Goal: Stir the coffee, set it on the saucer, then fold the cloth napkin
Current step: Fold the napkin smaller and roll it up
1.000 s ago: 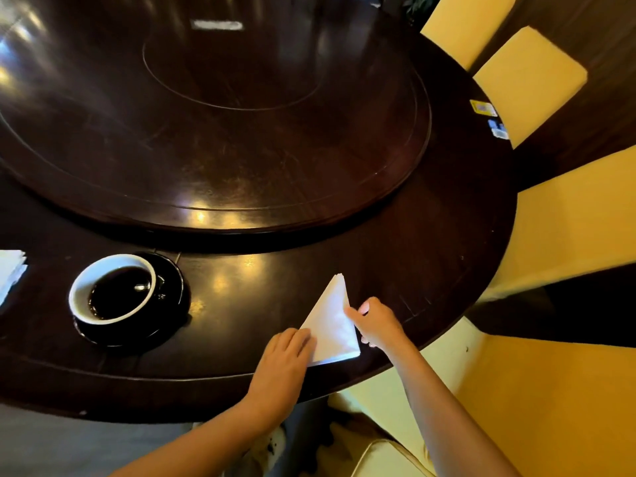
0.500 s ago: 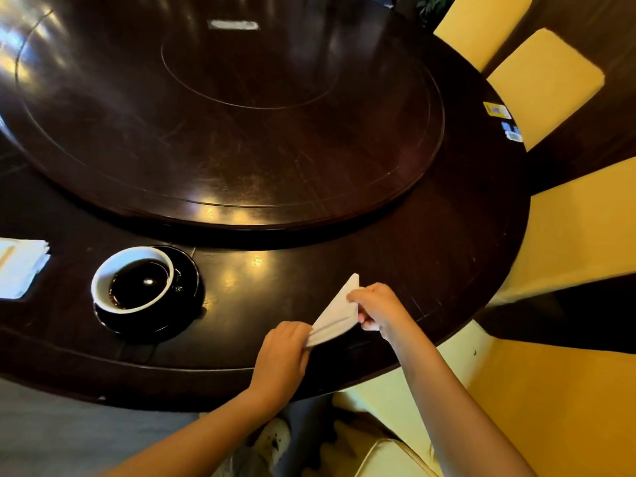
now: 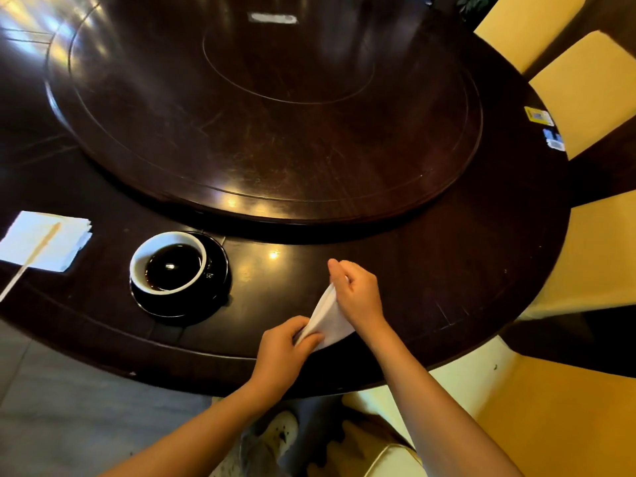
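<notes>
A white cloth napkin (image 3: 328, 320), folded into a triangle, is lifted off the dark round table (image 3: 464, 270) near its front edge. My left hand (image 3: 284, 349) pinches its lower left corner. My right hand (image 3: 358, 292) grips the upper part and covers the tip. To the left, a white-lined cup of black coffee (image 3: 170, 263) stands on a black saucer (image 3: 215, 294).
A raised turntable (image 3: 268, 108) fills the table's middle. At the far left lies a stack of white paper napkins (image 3: 65, 242) with a wooden stirrer (image 3: 32, 258) across it. Yellow chairs (image 3: 585, 94) ring the right side. Small cards (image 3: 538, 115) lie near the right rim.
The napkin lay flat on the table under both hands a second ago. Both hands have raised it, and my right hand has swung its far tip up and over to the left.
</notes>
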The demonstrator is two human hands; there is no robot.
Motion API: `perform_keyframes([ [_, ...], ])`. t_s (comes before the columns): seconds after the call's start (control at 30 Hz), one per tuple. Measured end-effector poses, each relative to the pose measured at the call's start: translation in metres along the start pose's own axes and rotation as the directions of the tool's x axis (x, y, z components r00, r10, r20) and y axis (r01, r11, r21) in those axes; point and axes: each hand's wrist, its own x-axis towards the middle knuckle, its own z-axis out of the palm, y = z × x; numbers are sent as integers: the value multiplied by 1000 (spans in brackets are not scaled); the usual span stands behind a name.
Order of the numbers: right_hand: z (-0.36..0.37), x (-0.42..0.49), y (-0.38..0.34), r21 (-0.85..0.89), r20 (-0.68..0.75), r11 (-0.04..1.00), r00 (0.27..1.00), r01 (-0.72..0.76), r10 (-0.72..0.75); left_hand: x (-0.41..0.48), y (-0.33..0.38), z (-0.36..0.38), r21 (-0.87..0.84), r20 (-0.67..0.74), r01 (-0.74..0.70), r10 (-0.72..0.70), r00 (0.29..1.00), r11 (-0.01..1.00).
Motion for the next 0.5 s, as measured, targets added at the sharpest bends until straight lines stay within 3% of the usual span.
perform_keyframes([
  [0.2, -1, 11, -6, 148, -231, 979, 957, -141, 173, -4, 11, -11, 74, -41, -81, 84, 996, 994],
  [0.5, -4, 24, -13, 381, -254, 871, 870, -311, 422, -10, 28, -23, 252, -32, -296, 313, 949, 921],
])
